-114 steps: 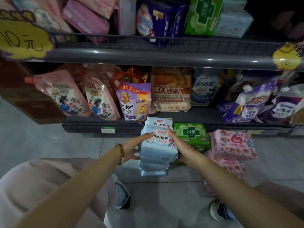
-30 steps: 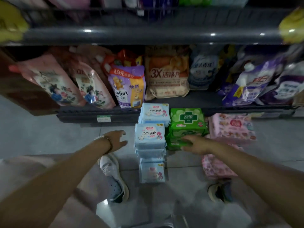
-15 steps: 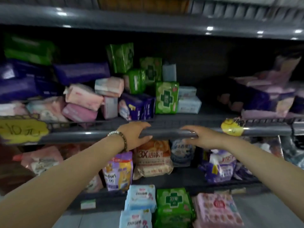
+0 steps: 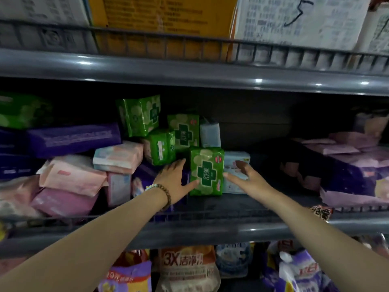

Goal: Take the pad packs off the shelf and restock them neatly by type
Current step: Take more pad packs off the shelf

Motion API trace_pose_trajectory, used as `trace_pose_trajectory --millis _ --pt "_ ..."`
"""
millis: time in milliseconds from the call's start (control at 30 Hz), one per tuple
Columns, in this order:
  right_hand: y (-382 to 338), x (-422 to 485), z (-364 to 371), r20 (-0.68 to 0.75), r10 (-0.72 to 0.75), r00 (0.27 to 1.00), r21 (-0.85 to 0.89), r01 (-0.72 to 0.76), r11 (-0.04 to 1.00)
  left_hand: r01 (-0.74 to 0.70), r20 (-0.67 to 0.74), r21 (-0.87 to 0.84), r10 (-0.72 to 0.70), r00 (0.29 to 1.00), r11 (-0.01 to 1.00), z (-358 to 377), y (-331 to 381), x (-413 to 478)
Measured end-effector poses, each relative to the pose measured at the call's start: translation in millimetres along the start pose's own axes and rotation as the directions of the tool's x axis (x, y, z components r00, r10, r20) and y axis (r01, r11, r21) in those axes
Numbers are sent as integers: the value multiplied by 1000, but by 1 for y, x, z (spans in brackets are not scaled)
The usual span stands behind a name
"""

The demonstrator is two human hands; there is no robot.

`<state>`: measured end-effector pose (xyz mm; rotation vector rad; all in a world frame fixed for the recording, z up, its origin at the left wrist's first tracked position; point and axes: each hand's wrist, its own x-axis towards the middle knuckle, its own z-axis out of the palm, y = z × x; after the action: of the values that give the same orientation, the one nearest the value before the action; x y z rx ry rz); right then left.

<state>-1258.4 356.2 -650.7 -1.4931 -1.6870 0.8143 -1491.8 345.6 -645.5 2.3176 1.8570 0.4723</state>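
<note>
A green pad pack [image 4: 207,170] stands upright near the front middle of the shelf [image 4: 212,229]. My left hand [image 4: 173,180] reaches in on its left, fingers straight, thumb touching the pack's lower left edge. On the other side is my right hand [image 4: 247,179], its thumb against the pack's right side and its fingers lying over a light blue pack [image 4: 237,158]. More green packs [image 4: 140,115] lean behind. Pink packs [image 4: 73,175] and purple packs [image 4: 73,139] are piled at the left.
A pile of purple and pink packs [image 4: 349,178] fills the shelf's right end. A pale blue pack [image 4: 210,133] stands at the back. The upper shelf [image 4: 189,70] carries cartons. Detergent pouches [image 4: 187,268] hang below the front rail.
My view rose from the floor stacks to the pad shelf. Both hands left the front rail and reached into the shelf, arriving on either side of the green pack.
</note>
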Motion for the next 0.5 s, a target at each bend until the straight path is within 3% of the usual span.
trace_pose_trajectory --millis 200,367,500 --pt "2 53 29 -5 38 999 45 -38 998 109 124 -33 -104 987 994 17 -4 41" --pt "16 71 51 -39 42 998 -66 -45 997 144 190 45 -150 970 989 11 8 54" --pt "10 53 46 -123 -74 990 199 98 975 80 151 -137 -59 987 987 9 7 47"
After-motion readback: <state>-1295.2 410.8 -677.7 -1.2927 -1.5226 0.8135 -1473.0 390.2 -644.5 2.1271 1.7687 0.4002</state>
